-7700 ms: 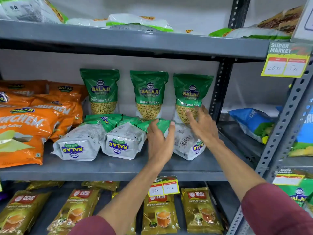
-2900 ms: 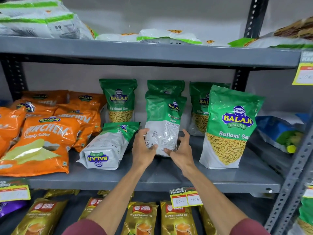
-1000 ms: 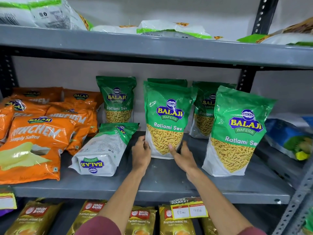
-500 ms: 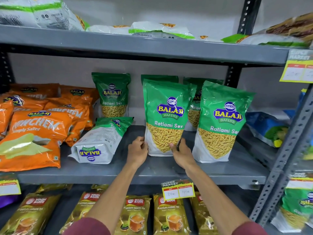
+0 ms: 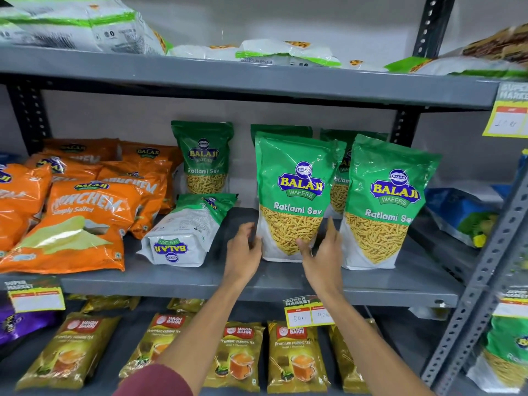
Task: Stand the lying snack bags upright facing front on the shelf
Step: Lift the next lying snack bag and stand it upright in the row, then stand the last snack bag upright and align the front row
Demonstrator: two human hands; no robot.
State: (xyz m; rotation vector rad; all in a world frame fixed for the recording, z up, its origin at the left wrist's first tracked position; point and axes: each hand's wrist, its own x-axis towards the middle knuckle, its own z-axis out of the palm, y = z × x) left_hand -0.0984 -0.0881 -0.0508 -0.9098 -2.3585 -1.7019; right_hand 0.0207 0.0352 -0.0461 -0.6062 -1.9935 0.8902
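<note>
One green-and-white Balaji Ratlami Sev bag (image 5: 183, 232) lies on its side on the grey middle shelf (image 5: 171, 281), bottom end toward me. To its right, a second Ratlami Sev bag (image 5: 294, 195) stands upright, front facing me. My left hand (image 5: 243, 250) holds its lower left edge. My right hand (image 5: 323, 252) grips its lower right corner, thumb on the front. A third bag (image 5: 385, 201) stands upright at the right. Behind them is a back row of upright bags (image 5: 203, 158), partly hidden.
Orange Balaji chip bags (image 5: 77, 221) are piled at the shelf's left end. The upper shelf (image 5: 228, 81) hangs close above the bag tops. A slotted steel post (image 5: 485, 281) and a blue bag (image 5: 457, 212) are at the right. Tea packets (image 5: 237, 352) and a price tag (image 5: 308, 312) are below.
The bag in my hands was turned from back-facing to front-facing and set upright on the shelf. Over the last second it has stayed put, with both hands at its lower edges.
</note>
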